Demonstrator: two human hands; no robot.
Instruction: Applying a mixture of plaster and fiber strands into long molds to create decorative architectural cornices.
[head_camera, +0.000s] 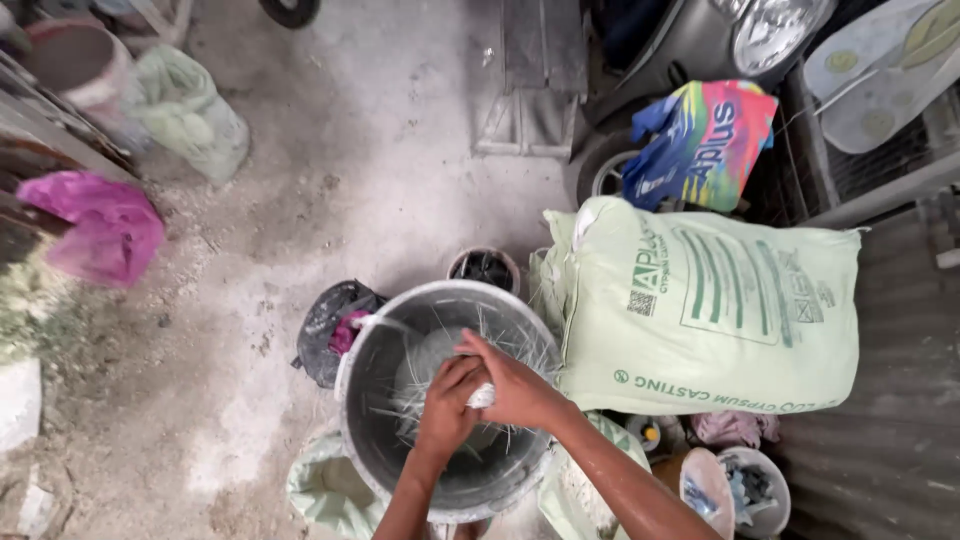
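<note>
**Both hands on a white lump over the bucket**

Floor (330, 180): dusty concrete w/ pale powder patches. Biggest item is the sack (710, 310), pale green, lying on its side just right of the bucket & touching its rim. Bucket (365, 400) is grey, round, w/ thin pale fibres strewn inside over grey-white mix. Pink bag (95, 225) far left, well apart. Colourful bag (705, 140) above the sack, near a wheel (605, 170). Black bag (330, 325) just left of the bucket. Small pot (484, 268) sits between bucket & sack, at the top. Left hand (447, 405) & right hand (515, 385) meet over the bucket's middle, each grip closed round a small white lump (482, 396), held between them, above the mix
</note>
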